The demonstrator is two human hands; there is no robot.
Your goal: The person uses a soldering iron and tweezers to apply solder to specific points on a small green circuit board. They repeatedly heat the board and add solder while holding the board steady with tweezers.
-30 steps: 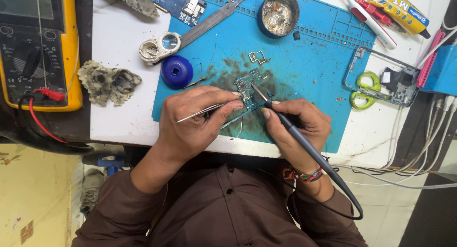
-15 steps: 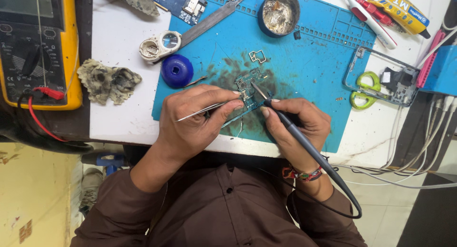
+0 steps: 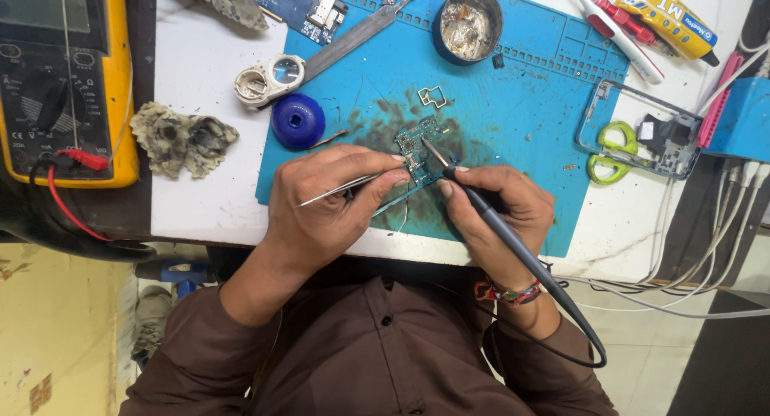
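A: What is changed against the earlier frames?

B: Almost nothing. The blue work mat [image 3: 513, 119] is kept where it was. The left hand [image 3: 329, 203] and right hand [image 3: 501, 211] are held in the same spots over the small circuit board [image 3: 421, 155]. The soldering iron [image 3: 489, 223] tip is still set on the board's top edge.

A: Finger state?

B: The left fingers are closed narrowly on the tweezers [image 3: 341, 187], whose points are aimed at the board. The right fingers are wrapped pen-style round the iron's handle. The board is found mid-mat, in the dark smudged patch, just between both hands.

A: Containers?

B: A round dark tin [image 3: 469, 23] is placed at the mat's top, filled with greyish crusted residue. A blue round cap [image 3: 297, 121] is seen at the mat's left edge, nothing visible inside. A yellow multimeter [image 3: 64, 79] is parked far left.
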